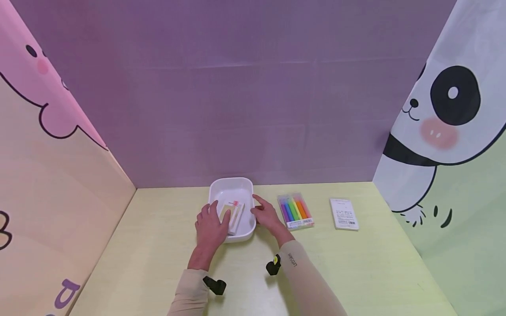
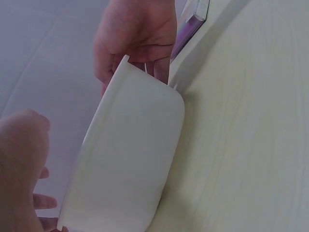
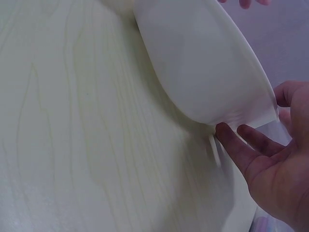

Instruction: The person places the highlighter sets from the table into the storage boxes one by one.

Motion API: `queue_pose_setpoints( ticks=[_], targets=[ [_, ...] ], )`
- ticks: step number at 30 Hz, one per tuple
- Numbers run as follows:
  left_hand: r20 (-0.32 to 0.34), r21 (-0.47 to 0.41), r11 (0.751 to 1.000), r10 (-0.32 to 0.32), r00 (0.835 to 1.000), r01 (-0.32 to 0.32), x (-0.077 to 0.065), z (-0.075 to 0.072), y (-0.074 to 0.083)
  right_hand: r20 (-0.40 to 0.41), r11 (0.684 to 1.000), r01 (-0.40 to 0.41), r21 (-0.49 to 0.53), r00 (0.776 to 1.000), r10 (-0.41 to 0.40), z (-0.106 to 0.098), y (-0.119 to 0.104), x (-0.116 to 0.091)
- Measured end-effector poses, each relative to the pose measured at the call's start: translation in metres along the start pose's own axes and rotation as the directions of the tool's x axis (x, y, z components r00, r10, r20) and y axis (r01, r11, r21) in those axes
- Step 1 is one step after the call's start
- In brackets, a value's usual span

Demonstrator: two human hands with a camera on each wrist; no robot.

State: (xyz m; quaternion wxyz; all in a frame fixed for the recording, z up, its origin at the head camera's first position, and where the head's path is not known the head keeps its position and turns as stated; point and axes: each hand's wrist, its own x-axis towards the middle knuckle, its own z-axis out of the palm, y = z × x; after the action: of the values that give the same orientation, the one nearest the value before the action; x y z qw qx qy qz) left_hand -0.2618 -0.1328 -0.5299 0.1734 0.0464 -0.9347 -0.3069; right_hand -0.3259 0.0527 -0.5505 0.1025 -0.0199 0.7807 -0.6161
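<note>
A white plastic tray (image 1: 232, 184) stands at the back of the table. Inside it lies a flat packet (image 1: 237, 217) with a small red label, partly covered by my left hand (image 1: 211, 226). That hand is over the tray's left side, fingers spread at the rim and thumb above the packet; whether it touches the packet cannot be told. My right hand (image 1: 269, 215) grips the right side of the tray. Its thumb is at the rim and its fingers (image 3: 236, 147) press the outer wall, as the right wrist view shows.
Right of the tray lies a clear case of coloured markers (image 1: 295, 211). Farther right is a white printed box (image 1: 344, 214). A purple backdrop (image 1: 253, 96) rises behind the table (image 1: 379, 272), with printed panels on both sides.
</note>
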Motion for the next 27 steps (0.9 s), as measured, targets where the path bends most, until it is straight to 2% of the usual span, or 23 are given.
queue_pose_setpoints(
  ticks=[2,5,13,19,27],
  targets=[
    [-0.017,-0.006,1.0,0.005,1.0,-0.005,0.0,0.001,-0.002,-0.003,1.0,-0.007,-0.004,1.0,0.007,0.0,0.0,0.0],
    [-0.003,-0.022,1.0,-0.004,1.0,0.004,0.0,0.0,-0.006,-0.005,1.0,-0.014,-0.01,1.0,0.014,0.0,0.001,0.001],
    [0.138,-0.103,0.993,-0.049,0.989,0.063,0.005,0.0,-0.028,0.0,1.0,-0.007,-0.006,1.0,0.007,0.001,0.004,0.003],
    [0.19,-0.207,0.973,-0.062,0.98,0.102,0.007,0.0,-0.041,-0.016,1.0,0.01,-0.001,1.0,-0.01,0.001,0.006,0.004],
    [0.238,-0.319,0.934,-0.082,0.968,0.158,0.01,-0.004,-0.05,-0.012,1.0,0.005,0.016,1.0,-0.004,0.001,0.007,0.004]
  ],
)
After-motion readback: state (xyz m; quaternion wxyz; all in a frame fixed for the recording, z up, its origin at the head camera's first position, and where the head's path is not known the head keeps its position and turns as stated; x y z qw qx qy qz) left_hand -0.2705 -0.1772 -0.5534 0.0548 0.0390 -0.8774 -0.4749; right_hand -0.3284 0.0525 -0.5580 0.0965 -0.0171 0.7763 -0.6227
